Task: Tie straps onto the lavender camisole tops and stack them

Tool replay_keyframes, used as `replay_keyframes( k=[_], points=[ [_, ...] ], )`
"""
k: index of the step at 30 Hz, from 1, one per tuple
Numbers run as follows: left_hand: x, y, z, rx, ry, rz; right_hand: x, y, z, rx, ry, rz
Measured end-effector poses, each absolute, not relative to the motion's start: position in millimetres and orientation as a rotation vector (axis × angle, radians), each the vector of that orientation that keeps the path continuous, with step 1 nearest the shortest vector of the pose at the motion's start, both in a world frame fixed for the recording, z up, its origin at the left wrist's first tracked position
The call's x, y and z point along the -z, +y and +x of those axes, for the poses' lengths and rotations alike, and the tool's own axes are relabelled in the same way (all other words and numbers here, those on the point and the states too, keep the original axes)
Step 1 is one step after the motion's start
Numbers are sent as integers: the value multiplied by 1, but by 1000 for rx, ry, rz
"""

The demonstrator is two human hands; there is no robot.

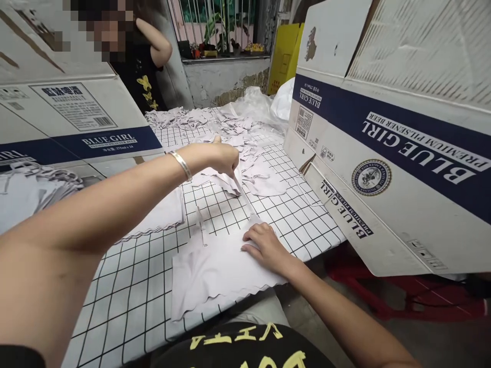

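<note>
A pale, whitish camisole (226, 266) with thin straps lies on the table near its front edge. My left hand (224, 156) is closed on the end of one of its straps (243, 193), which is drawn tight away from me. At the base of that strap, my right hand (266, 248) rests on the cloth, fingers stretched out and thumb apart. The other strap (203, 230) lies loose to the left. Just beyond, a heap of similar pale garments (264, 176) is partly covered by my left hand.
A stack of folded pale garments (161, 217) lies left on the grid-patterned tablecloth (134, 286). Large cardboard boxes stand at left (72, 107) and right (383, 133). Clear plastic (249, 105) lies at the back. Another person (141, 76) is behind the left box; a red stool (368, 291) is lower right.
</note>
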State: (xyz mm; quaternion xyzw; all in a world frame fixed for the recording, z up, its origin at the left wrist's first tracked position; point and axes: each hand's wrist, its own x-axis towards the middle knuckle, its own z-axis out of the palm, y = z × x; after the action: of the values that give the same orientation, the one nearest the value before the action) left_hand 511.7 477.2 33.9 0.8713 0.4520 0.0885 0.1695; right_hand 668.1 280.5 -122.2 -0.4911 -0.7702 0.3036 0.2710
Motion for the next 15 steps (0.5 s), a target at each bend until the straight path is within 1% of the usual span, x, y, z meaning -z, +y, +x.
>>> replay_keyframes(
  k=[2, 3, 5, 7, 9, 11, 15],
  points=[
    [-48, 440, 519, 16, 1150, 2523, 110, 284, 666, -1150, -1774, -1253],
    [-52, 420, 524, 97, 1084, 2502, 102, 286, 666, -1352, -1585, -1180],
    [-56, 387, 529, 135, 974, 2440, 84, 289, 669, -1708, -1209, -999],
    [-51, 371, 528, 87, 894, 2450, 68, 290, 675, -1914, -921, -863],
    [-36, 370, 523, 15, 853, 2510, 56, 289, 682, -2033, -760, -812],
    [-12, 375, 520, -37, 811, 2518, 50, 287, 689, -2102, -703, -826],
    [42, 380, 533, -154, 658, 2409, 50, 279, 700, -2087, -754, -943]
  ],
)
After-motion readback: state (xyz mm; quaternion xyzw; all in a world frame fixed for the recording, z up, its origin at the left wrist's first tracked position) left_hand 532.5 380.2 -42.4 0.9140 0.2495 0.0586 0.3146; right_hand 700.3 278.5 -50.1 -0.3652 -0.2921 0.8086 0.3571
